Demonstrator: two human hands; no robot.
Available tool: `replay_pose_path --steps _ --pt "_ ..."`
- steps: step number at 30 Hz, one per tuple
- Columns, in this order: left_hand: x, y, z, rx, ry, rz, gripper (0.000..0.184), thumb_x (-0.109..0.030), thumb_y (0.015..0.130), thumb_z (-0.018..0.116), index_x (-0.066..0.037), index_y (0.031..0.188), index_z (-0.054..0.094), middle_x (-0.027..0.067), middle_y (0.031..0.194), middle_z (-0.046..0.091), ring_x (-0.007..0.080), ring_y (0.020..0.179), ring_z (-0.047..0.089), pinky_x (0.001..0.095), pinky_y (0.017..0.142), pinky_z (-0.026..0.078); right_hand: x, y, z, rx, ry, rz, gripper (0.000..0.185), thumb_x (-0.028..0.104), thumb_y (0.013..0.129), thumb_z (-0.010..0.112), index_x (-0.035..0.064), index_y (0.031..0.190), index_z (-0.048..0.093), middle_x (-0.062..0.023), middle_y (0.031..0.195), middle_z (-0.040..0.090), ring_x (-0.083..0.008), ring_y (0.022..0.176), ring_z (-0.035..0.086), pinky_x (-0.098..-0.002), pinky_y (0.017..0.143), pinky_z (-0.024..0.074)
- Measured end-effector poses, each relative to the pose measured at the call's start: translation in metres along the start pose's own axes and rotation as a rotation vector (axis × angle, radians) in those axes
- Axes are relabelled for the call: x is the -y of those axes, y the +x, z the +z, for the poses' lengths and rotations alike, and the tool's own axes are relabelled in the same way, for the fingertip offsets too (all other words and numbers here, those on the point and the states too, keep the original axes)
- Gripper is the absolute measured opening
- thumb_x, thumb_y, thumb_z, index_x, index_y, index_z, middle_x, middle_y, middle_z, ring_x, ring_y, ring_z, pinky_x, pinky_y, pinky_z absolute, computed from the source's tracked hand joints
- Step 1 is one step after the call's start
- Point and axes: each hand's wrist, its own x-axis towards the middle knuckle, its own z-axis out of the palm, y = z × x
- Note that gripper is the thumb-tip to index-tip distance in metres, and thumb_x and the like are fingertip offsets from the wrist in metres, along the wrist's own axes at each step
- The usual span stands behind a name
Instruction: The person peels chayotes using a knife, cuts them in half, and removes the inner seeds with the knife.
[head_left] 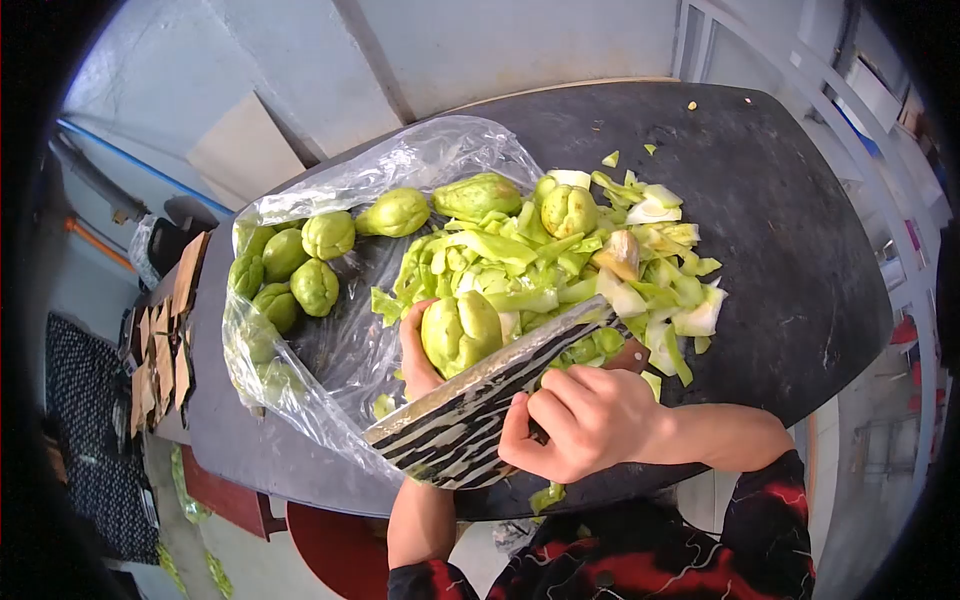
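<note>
A green chayote (460, 332) is held in my left hand (416, 352), whose fingers wrap its left side; the rest of that hand is hidden behind a wide blade. This large knife (480, 400), with a black-and-silver patterned face, lies slantwise across the front of the chayote. My right hand (585, 420) is closed in a fist at the blade's right part, and its handle is mostly hidden by the fingers. Green peelings (500, 250) are heaped just beyond both hands, with pale cut pieces (700, 312) to the right.
Several whole chayotes (315, 287) lie on a clear plastic bag (350, 380) at the left. Two more sit behind the peelings. The dark table (780, 220) has a rounded right edge. A red stool (340, 550) stands below the front edge.
</note>
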Motion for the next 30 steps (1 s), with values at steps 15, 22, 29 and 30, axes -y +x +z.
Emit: replay_pose_path --steps 15,22,29,30 --pt "-0.004 -0.011 0.003 0.02 -0.151 0.195 0.094 -0.026 0.054 0.095 0.0 0.13 0.047 0.0095 0.111 0.06 0.0213 0.1 0.059 0.0331 0.092 0.047 -0.031 -0.014 0.017 0.067 -0.028 0.051 0.01 0.01 0.071 0.062 0.0049 0.079 0.058 0.001 0.061 0.041 -0.0108 0.05 0.048 -0.0232 0.041 0.0401" --pt "-0.017 -0.011 -0.008 0.078 0.054 0.195 0.09 -0.023 0.055 0.089 0.002 0.129 0.044 0.0134 0.112 0.056 0.023 0.101 0.059 0.0358 0.091 0.048 -0.056 -0.028 0.024 0.168 -0.153 0.207 0.005 0.011 0.081 0.061 0.0093 0.084 0.058 -0.0002 0.06 0.052 -0.0135 0.054 0.06 -0.0281 0.041 0.0471" --pt "-0.017 0.001 -0.006 0.17 -0.076 -0.021 0.083 -0.017 0.058 0.084 0.003 0.128 0.044 0.0129 0.11 0.06 0.0221 0.1 0.06 0.035 0.091 0.049 -0.082 -0.029 0.0 0.171 -0.107 0.358 0.007 0.006 0.082 0.06 0.0082 0.088 0.057 -0.0077 0.067 0.061 -0.0235 0.061 0.067 -0.0358 0.051 0.0547" --pt "-0.013 0.004 -0.008 0.206 -0.175 -0.179 0.085 -0.017 0.059 0.085 0.003 0.131 0.044 0.0132 0.112 0.061 0.0222 0.103 0.061 0.0346 0.092 0.049 -0.08 -0.028 0.001 0.173 -0.067 0.373 0.008 0.005 0.082 0.06 0.0083 0.089 0.056 -0.0076 0.069 0.062 -0.0247 0.062 0.068 -0.0368 0.051 0.0547"
